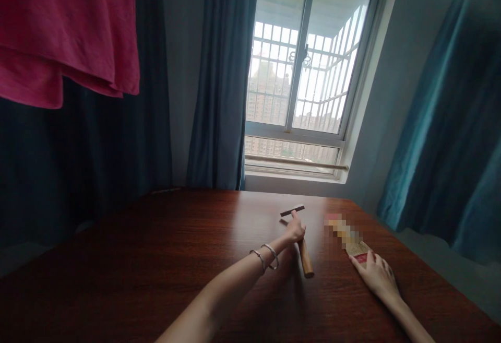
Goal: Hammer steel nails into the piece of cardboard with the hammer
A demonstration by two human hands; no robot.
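Note:
My left hand [296, 228] is closed around a hammer [306, 260], close to its head. The narrow metal head points away from me, and the wooden handle slants back toward me below my fist. The hammer is held slightly above the tabletop, with a dark shadow under it. To the right, my right hand [378, 275] lies low over the table, gripping the near end of a flat beige piece with a red band [359, 253]. The far part of that piece is blurred into blocks, so its kind is not clear. Two bangles circle my left wrist.
A glossy reddish-brown wooden table [156, 259] spreads beneath both hands. Beyond it are a barred window [297, 71] and a blue curtain [221, 82], with another curtain [442, 123] at the right. Pink cloth [70, 30] hangs at the upper left.

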